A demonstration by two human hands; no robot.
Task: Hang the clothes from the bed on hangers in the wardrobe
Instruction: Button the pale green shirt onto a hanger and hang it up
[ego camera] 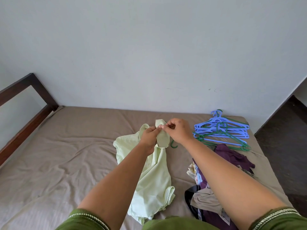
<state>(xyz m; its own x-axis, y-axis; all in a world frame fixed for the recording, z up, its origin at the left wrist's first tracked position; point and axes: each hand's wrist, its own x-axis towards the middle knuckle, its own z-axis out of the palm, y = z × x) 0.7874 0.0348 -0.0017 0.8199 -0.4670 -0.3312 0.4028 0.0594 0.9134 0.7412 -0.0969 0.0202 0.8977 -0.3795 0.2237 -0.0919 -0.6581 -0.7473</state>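
Both arms outstretched, left hand (149, 138) and right hand (178, 131) pinching, fingertips meeting

Bed (66, 155) w/ shirt (154, 180), hangers (222, 130), clothes pile (209, 196)

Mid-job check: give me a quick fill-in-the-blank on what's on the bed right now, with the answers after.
1. Both hands, the left hand and the right hand, pinch the collar of the pale ____ shirt.
2. The hangers lying on the bed are blue and ____.
3. The pile of clothes lies to the ____ of the shirt.
4. The green hook beside the collar belongs to a ____.

Missing words: green; green; right; hanger
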